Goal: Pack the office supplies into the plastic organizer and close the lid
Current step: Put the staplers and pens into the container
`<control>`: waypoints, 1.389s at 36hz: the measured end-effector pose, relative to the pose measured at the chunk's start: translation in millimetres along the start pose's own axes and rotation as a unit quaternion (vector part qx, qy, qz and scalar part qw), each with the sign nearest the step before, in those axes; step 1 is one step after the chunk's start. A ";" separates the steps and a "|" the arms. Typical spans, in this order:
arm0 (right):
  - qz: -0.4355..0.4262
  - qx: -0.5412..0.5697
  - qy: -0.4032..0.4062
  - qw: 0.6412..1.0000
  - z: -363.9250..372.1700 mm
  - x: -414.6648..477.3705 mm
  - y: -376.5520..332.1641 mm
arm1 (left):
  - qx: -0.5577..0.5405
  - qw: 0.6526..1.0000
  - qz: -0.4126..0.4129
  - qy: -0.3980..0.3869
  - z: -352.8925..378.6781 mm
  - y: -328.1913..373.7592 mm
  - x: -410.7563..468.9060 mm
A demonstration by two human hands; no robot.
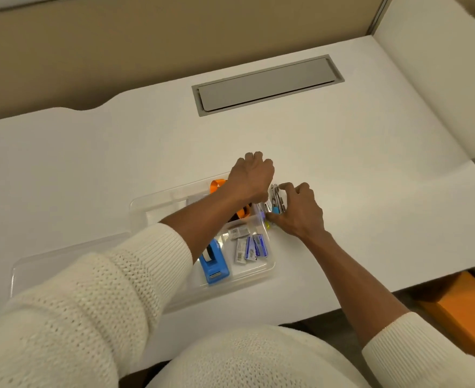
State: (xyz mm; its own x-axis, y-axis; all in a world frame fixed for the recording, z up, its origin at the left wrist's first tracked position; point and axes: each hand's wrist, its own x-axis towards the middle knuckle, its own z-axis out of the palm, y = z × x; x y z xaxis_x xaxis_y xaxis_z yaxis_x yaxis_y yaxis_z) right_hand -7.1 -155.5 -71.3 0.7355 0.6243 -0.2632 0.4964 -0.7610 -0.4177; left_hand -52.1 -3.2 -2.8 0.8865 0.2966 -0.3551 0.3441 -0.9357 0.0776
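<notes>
A clear plastic organizer point(140, 208) sits on the white desk, its lid point(63, 259) lying flat to its left. Inside are a blue tape dispenser point(214, 264), several small staple boxes point(249, 246) and orange-handled scissors point(218, 184), partly hidden. My left hand point(250, 175) reaches across the organizer, fingers curled over its far right corner; what it grips is hidden. My right hand point(295, 212) is closed around a bundle of pens or markers point(275, 201) at the organizer's right edge.
A grey cable hatch point(267, 85) is set into the desk behind. A beige partition rises at the back, a white panel at the right. An orange box point(463, 303) sits below the desk's right front edge.
</notes>
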 end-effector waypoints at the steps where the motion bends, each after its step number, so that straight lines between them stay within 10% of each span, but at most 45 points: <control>1: 0.004 -0.008 -0.001 1.000 0.2 1.7 -1.0 | 0.025 1.000 0.008 -0.014 0.7 -0.4 5.1; 18: 0.068 -0.066 0.057 0.994 -8.7 9.1 32.8 | 0.079 0.973 0.013 -0.217 -16.7 13.4 40.1; 28: 0.077 -0.032 0.075 0.994 -9.5 7.2 40.5 | 0.212 0.956 0.016 -0.204 15.1 42.0 47.3; 41: 0.081 0.002 0.089 0.993 -10.6 9.0 47.0 | -0.047 0.998 0.010 -0.047 24.9 22.2 54.2; 50: 0.103 0.015 0.088 0.991 -13.8 7.9 49.7 | 0.064 0.980 0.137 -0.129 7.4 -2.8 57.0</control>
State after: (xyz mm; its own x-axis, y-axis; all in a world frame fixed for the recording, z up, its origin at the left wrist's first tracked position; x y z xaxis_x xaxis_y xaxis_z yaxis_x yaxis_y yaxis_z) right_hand 29.8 -190.9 -82.1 0.8899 0.4143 -0.1909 0.3155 -0.8613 -0.3982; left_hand -4.8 14.9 -30.2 0.8265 -0.0129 -0.5627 0.0467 -0.9947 0.0914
